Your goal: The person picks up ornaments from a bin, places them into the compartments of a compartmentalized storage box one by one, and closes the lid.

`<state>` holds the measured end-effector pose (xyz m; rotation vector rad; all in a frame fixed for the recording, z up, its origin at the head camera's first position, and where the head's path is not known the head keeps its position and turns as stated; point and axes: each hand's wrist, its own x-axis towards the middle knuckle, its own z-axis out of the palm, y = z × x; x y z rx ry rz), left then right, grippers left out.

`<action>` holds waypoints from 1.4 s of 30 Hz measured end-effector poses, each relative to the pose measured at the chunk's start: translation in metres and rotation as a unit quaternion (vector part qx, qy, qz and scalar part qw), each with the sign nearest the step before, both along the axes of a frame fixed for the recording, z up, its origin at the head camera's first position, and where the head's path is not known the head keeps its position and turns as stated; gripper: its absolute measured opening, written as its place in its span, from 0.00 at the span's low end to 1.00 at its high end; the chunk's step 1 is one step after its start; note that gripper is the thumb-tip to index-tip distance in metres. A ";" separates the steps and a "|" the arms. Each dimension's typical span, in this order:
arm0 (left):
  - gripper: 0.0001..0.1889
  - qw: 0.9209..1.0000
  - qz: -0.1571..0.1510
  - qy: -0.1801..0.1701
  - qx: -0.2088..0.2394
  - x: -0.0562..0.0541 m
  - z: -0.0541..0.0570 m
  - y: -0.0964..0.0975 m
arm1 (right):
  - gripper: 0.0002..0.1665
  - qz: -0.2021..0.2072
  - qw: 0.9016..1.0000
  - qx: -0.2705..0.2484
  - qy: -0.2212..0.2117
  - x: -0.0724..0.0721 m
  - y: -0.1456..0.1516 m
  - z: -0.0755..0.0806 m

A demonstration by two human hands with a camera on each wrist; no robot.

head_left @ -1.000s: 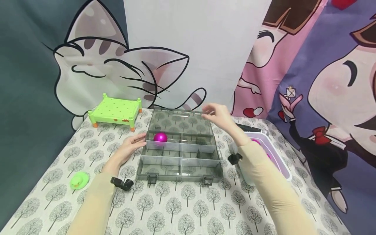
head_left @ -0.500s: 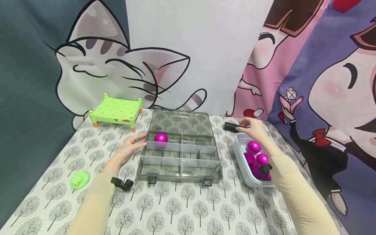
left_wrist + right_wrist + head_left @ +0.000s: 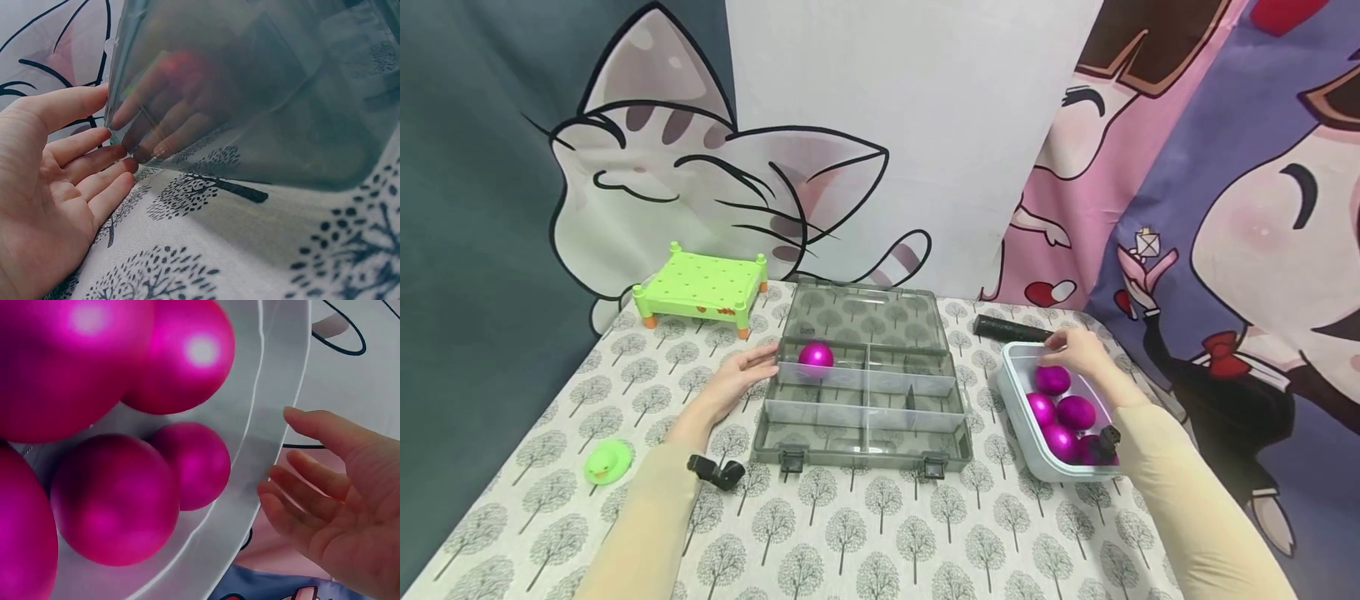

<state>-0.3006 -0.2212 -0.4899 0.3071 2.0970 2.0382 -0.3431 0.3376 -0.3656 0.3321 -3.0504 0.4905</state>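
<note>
A transparent grey divided box (image 3: 865, 458) lies with its lid back in the head view, one magenta ball (image 3: 816, 357) in its far left compartment. My left hand (image 3: 733, 385) rests its extended fingertips against the box's left side; the left wrist view shows those fingers (image 3: 106, 156) at the clear wall. At the right, my right hand (image 3: 1078, 352) hovers over the far end of a pale plastic tub (image 3: 1018, 423) with several magenta balls (image 3: 1076, 412). In the right wrist view its fingers (image 3: 300, 487) are relaxed and hold nothing, near the tub's rim.
A black cylinder (image 3: 1011, 328) lies behind the tub. At the back left stands a light green toy bed (image 3: 700, 283) with orange feet. A green toy duck (image 3: 607, 462) sits at the left. Tree-patterned cloth (image 3: 850, 533) covers the table.
My right hand has moved from beside the box lid to the right, over the tub, uncovering the balls and black cylinder. The left hand has stayed at the box's side.
</note>
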 end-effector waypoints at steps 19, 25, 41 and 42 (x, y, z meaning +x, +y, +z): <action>0.33 1.000 0.006 -0.005 0.016 -0.001 -0.001 0.001 | 0.28 -0.002 0.994 0.081 -0.080 -0.002 0.011 -0.010; 0.33 1.000 0.006 -0.003 0.008 0.000 0.000 0.000 | 0.16 0.007 0.992 0.103 -0.070 -0.004 0.009 -0.016; 0.33 1.000 0.000 -0.005 0.012 0.000 0.002 0.001 | 0.16 -0.033 0.982 0.070 -0.171 -0.002 0.005 -0.014; 0.33 1.000 0.001 -0.006 0.013 0.000 0.002 0.001 | 0.18 -0.033 0.982 0.069 -0.173 -0.002 0.005 -0.013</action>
